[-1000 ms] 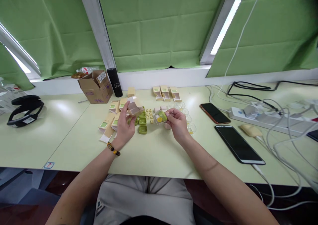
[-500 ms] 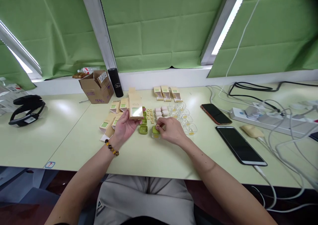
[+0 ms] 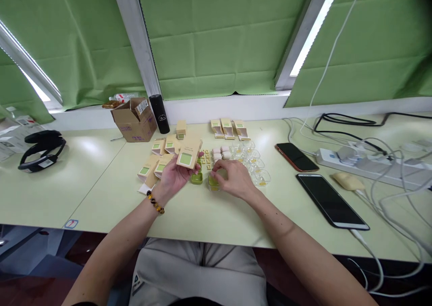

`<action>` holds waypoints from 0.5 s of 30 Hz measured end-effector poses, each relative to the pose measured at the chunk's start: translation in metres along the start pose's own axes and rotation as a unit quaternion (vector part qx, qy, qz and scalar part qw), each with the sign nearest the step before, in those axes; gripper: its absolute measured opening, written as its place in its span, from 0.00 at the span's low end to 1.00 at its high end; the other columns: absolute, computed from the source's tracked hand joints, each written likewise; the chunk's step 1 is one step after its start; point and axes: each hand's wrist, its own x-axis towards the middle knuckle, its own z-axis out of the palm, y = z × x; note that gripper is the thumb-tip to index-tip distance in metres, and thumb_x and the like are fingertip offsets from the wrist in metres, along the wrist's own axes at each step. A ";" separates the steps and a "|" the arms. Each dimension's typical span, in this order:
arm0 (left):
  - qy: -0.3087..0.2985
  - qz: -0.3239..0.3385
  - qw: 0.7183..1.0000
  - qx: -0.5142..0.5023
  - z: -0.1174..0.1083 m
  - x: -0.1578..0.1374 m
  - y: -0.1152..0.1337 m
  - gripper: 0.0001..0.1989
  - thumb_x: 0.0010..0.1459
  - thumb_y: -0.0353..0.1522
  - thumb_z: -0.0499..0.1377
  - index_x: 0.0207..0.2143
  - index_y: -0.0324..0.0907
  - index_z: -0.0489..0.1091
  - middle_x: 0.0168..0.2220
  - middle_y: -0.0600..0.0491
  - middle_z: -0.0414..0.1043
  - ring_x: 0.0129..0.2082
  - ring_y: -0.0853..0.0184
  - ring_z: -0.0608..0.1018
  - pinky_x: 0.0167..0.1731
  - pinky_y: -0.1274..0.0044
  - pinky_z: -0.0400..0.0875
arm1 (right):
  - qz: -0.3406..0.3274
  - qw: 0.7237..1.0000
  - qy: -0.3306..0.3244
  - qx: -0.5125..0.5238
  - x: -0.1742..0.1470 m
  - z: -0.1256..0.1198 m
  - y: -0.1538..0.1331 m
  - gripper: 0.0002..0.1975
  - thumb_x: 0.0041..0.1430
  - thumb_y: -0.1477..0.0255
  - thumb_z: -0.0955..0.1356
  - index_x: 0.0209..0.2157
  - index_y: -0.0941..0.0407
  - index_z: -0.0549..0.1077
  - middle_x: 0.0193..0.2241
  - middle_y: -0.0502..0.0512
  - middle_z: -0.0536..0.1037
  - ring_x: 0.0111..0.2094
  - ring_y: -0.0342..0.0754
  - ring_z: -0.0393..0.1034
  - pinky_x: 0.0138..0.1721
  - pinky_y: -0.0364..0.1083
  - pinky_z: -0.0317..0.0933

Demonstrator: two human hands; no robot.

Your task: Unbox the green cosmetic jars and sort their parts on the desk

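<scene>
My left hand [image 3: 176, 176] is closed around a small kraft-paper box [image 3: 189, 153] with a green window, held tilted above the table. My right hand [image 3: 234, 178] has its thumb and fingers drawn together at a clear plastic case [image 3: 213, 184] with a green tray inside. The fingertips hide part of that case. Between the hands lie a loose green tray [image 3: 196, 178] and small yellowish pieces [image 3: 208, 159] in rows. Behind my right hand are pinkish-white rounded pieces [image 3: 226, 155]. Clear plastic cases [image 3: 262, 178] stand in rows to its right.
Several kraft boxes [image 3: 148, 168] lie left of my left hand, and more boxes [image 3: 227, 129] stand at the back. A cardboard carton [image 3: 137, 128] and black bottle [image 3: 159, 114] are back left. Two phones [image 3: 332, 201], a power strip [image 3: 362, 164] and cables occupy the right.
The kraft box in my left hand has tilted and shifted slightly right, uncovering another box behind it. My right hand stays at the case with the green tray. The whole view has shifted a little.
</scene>
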 end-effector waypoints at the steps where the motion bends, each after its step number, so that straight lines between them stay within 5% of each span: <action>1: -0.003 0.002 1.000 0.000 0.000 0.000 -0.002 0.24 0.68 0.43 0.56 0.60 0.39 0.69 0.57 0.36 0.77 0.43 0.54 0.84 0.41 0.63 0.79 | -0.007 0.999 0.028 0.038 0.000 0.000 0.000 0.08 0.62 0.63 0.70 0.36 0.53 0.79 0.36 0.56 0.84 0.41 0.56 0.76 0.45 0.53 0.64; 5: -0.006 0.002 1.000 -0.007 0.001 -0.003 -0.012 0.23 0.66 0.45 0.62 0.55 0.39 0.72 0.54 0.39 0.78 0.47 0.53 0.84 0.45 0.63 0.80 | -0.033 0.969 0.089 0.227 0.000 0.005 0.000 0.15 0.64 0.57 0.69 0.42 0.52 0.80 0.43 0.57 0.84 0.47 0.56 0.75 0.51 0.55 0.66; 12: 0.004 0.007 0.999 0.034 0.009 -0.008 -0.021 0.27 0.64 0.50 0.63 0.58 0.43 0.69 0.54 0.44 0.78 0.50 0.54 0.82 0.45 0.65 0.81 | -0.006 0.875 -0.002 0.485 0.000 0.019 -0.005 0.26 0.56 0.47 0.75 0.46 0.53 0.79 0.42 0.57 0.83 0.43 0.54 0.76 0.43 0.50 0.74; 15: 0.019 0.045 0.994 0.098 0.008 -0.009 -0.020 0.27 0.67 0.50 0.61 0.60 0.44 0.67 0.54 0.43 0.79 0.50 0.55 0.82 0.46 0.66 0.80 | 0.013 0.825 -0.004 0.565 0.000 0.014 -0.010 0.27 0.53 0.49 0.77 0.47 0.52 0.79 0.45 0.57 0.83 0.47 0.55 0.78 0.47 0.52 0.74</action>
